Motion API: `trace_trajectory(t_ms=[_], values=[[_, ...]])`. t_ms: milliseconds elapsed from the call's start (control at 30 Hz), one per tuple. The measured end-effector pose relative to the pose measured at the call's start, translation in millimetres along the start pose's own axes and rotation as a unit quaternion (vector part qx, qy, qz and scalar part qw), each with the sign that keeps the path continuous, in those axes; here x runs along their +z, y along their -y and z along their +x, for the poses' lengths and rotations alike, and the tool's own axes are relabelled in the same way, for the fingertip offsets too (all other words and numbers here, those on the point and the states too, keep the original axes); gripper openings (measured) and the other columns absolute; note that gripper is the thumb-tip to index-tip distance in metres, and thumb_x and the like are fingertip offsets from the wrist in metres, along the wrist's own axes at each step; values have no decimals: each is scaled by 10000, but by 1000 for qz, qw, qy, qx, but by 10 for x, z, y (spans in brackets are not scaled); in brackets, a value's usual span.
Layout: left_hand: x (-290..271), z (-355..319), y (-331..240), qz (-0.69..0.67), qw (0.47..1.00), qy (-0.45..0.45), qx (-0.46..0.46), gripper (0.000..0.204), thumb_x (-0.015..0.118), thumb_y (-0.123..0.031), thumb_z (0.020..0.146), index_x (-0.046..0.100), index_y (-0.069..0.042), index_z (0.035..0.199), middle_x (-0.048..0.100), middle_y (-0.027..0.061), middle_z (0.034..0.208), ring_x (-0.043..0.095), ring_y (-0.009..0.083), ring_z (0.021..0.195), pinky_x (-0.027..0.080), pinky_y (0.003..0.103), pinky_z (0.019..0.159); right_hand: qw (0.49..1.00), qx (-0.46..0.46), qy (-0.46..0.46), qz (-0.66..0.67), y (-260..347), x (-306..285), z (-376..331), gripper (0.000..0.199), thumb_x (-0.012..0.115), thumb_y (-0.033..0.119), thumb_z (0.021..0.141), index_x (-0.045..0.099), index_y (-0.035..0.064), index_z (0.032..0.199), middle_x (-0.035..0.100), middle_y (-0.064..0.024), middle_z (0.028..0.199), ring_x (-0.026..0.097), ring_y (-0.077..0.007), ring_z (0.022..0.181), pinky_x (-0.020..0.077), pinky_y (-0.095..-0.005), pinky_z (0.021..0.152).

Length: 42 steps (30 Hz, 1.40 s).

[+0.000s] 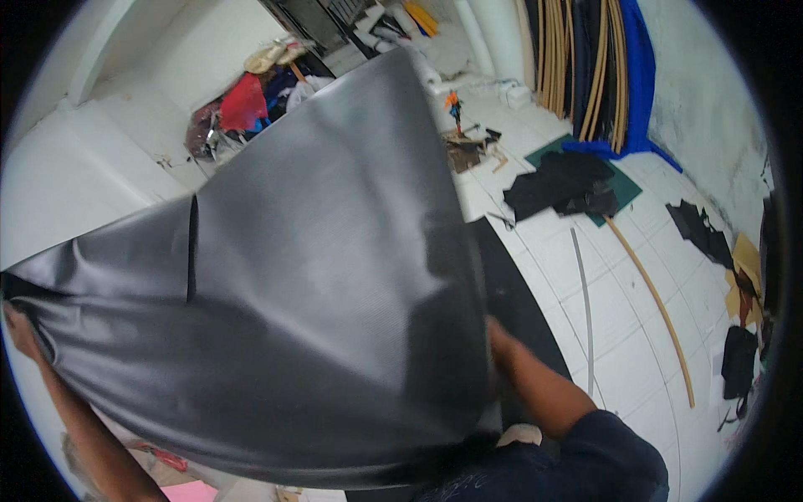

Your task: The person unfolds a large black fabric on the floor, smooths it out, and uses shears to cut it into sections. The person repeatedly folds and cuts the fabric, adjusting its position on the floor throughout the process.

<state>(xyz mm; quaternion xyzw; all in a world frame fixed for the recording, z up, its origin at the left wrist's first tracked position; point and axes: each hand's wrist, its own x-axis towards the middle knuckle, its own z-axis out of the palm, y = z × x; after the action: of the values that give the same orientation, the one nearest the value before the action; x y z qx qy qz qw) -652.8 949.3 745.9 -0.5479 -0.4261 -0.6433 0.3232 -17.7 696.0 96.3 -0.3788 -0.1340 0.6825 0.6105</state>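
Observation:
A large sheet of dark grey, leather-like material (pixel 335 234) is held up in front of me and fills the middle of the head view. It has a short dark slit or fold on its left part and soft creases across it. At the far left, my left hand (pixel 23 330) is closed on the bunched end of the sheet. My right hand (pixel 500 341) grips the right edge; its fingers are mostly behind the material and slightly blurred. The sheet sags between both hands toward my body.
Black material (pixel 523 309) lies on the tiled floor beside the sheet. Farther right are black scraps (pixel 556 184) on a green mat (pixel 623 191), scissors (pixel 502 220), a grey strip (pixel 583 293) and a long tan strip (pixel 657 305). Rolls (pixel 577 67) lean against the wall.

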Motion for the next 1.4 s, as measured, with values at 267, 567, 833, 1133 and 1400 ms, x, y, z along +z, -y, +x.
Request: trace_trajectory(t_ms=[267, 567, 833, 1133, 1400], values=[[1066, -1932, -831, -117, 987, -31, -110, 588, 424, -458, 1004, 542, 22, 1322, 566, 212, 1327, 532, 338, 1228, 384, 379, 1036, 777, -490, -351, -182, 1615, -558, -1353, 751, 644, 547, 880, 512, -85, 1264, 593, -196, 1195, 573, -278, 1084, 414, -366, 973], [1555, -4217, 474, 108, 955, 155, -229, 542, 419, -407, 990, 571, 48, 1243, 596, 267, 1237, 549, 451, 1138, 413, 462, 987, 589, -650, -331, -347, 1683, 72, -1972, 454, 723, 335, 868, 580, -20, 1112, 638, -142, 1020, 596, -241, 942, 469, -359, 854], [1415, -5353, 822, -191, 711, 479, -478, 477, 432, -392, 978, 549, -55, 1295, 619, 141, 1215, 603, 294, 1062, 455, 393, 975, 603, -383, 173, -678, -301, 308, -1291, 503, 681, 331, 814, 518, 106, 1234, 603, -149, 942, 602, -344, 856, 486, -458, 701], [464, -6846, -977, -359, -89, 881, -296, 559, 529, -355, 966, 431, -48, 1423, 555, 141, 1311, 558, 256, 1163, 414, 373, 1034, 821, 149, 221, -505, -1393, 51, -545, 579, 460, 593, 950, 505, 96, 1244, 571, -100, 1084, 555, -260, 1016, 425, -402, 846], [682, -7071, -1062, -325, -289, 840, -324, 664, 615, -327, 919, 372, -19, 1454, 552, 151, 1322, 552, 255, 1174, 418, 356, 1021, 893, 232, 109, -370, -2053, 102, -373, 949, 363, 747, 898, 140, 71, 1525, 528, -108, 982, 508, -207, 926, 413, -359, 831]])
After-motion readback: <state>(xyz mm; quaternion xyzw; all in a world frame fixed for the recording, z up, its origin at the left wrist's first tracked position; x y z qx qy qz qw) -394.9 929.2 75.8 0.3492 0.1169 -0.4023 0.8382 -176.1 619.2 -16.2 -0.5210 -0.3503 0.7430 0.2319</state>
